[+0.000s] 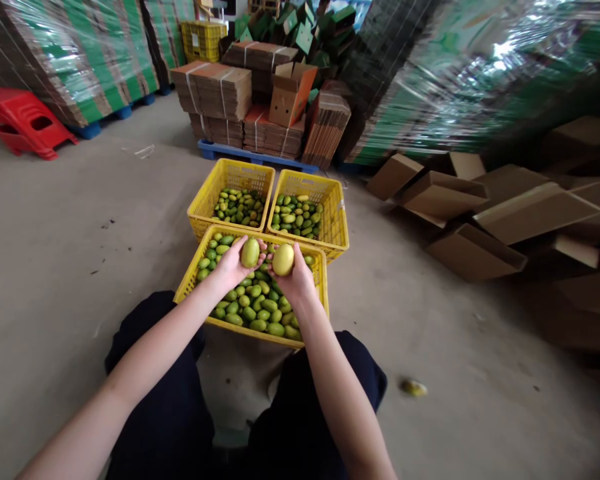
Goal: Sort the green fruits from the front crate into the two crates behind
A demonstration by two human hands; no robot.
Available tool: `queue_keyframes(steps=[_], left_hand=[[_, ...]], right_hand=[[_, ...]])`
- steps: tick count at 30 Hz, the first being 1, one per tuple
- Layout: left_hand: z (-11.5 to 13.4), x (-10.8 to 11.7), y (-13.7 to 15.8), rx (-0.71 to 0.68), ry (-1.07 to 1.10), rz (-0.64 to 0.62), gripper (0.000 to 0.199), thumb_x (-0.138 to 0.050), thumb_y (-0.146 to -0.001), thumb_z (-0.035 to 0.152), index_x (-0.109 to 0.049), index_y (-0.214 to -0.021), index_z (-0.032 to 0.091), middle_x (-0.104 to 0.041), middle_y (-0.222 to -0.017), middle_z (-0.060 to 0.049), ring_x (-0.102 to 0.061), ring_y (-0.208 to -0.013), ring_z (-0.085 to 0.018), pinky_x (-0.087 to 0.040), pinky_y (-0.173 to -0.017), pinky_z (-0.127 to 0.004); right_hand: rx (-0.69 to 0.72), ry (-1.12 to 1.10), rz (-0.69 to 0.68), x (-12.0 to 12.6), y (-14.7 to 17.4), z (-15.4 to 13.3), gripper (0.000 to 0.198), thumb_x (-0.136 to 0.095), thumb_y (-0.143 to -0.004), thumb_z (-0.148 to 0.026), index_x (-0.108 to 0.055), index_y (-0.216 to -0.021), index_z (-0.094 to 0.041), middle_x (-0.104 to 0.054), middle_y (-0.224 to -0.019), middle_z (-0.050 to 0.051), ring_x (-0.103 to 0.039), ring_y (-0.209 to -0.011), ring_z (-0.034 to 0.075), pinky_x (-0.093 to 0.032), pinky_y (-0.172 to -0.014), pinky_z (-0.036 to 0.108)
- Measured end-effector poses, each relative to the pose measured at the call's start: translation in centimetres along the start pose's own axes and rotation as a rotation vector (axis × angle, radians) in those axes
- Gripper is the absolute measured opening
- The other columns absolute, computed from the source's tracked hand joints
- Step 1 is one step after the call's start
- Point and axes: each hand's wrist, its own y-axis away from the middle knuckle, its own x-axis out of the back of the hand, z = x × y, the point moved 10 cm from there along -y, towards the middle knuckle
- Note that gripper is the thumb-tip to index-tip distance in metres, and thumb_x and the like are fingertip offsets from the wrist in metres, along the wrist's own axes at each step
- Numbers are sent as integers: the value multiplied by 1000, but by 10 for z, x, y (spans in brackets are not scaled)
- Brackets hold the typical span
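Observation:
My left hand (234, 268) is closed round a smooth, oval, yellow-green fruit (251, 253), which rests on the fingers. A slightly paler, yellower oval fruit (283, 259) sits in my right hand (301, 280), with the thumb along its side. Both hands are close together over the front yellow crate (186, 285), which is filled with similar green and yellowish fruits (260, 313). Just beyond it, a left rear yellow crate (205, 193) and a right rear yellow crate (336, 207) stand side by side, each partly filled with such fruits.
Flattened cardboard bundles (215, 87) are stacked on a blue pallet (260, 158) behind the crates. Open cardboard boxes (475, 250) lie in a heap at right. A red stool (25, 120) stands far left. One discoloured fruit (414, 387) lies on the floor at right.

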Motion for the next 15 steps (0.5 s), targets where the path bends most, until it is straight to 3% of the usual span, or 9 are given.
queue_keyframes(steps=[5,9,15], left_hand=[[9,-1,2,-83,-44,-5,20,-61,-89,28,-55,-75,15,-59,-61,2,-47,-37,-4,-31,-33,-13],[11,4,2,-109,-134,18,31,-56,-92,37,-59,-72,14,-60,-58,0,-53,-41,-7,-39,-38,-15],[2,-6,3,-51,-153,-73,38,-49,-97,39,-68,-81,10,-67,-62,-5,-63,-54,-11,-47,-49,-18]], right_hand=[[34,-1,6,-6,8,-6,29,-74,-75,-44,-56,-72,-21,-58,-57,-5,-49,-42,9,-39,-37,21],[21,13,-56,-14,10,-5,28,-69,-80,-44,-58,-71,-20,-62,-58,-2,-48,-41,9,-39,-35,21],[46,8,10,-2,3,-2,26,-66,-83,-41,-59,-71,-19,-61,-55,-1,-54,-43,11,-39,-34,21]])
